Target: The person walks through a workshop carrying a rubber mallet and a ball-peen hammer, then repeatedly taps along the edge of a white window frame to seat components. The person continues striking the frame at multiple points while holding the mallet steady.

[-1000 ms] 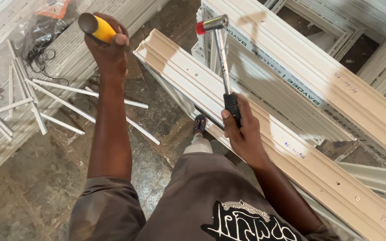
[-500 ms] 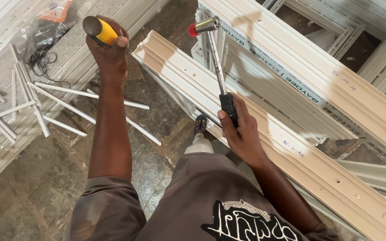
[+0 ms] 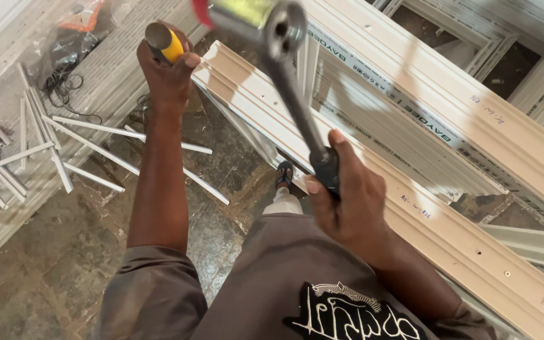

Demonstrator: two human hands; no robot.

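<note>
Steel hammer (image 3: 288,82) is raised high in the right hand (image 3: 344,201), its head close to the lens and blurred, with a red tip at one end and a round face at the other. That hand is wrapped tight round the black grip at the bottom of the shaft. The hammer's long axis runs from the grip up and away to the left, so the head points toward the near end of the white window frame (image 3: 423,208), which lies slanted across the floor.

The left hand (image 3: 168,69) is clenched round a yellow-handled tool (image 3: 162,43), probably a chisel, held just left of that same frame end (its working tip is hidden behind the fist, so I cannot tell whether it touches the frame).

A good blow, in my judgement, needs the round face to land square on the tool's butt, with the left fist low and steady and the thumb out of the way.

Loose white strips (image 3: 89,148) lie scattered on the concrete further left of the frame.
</note>
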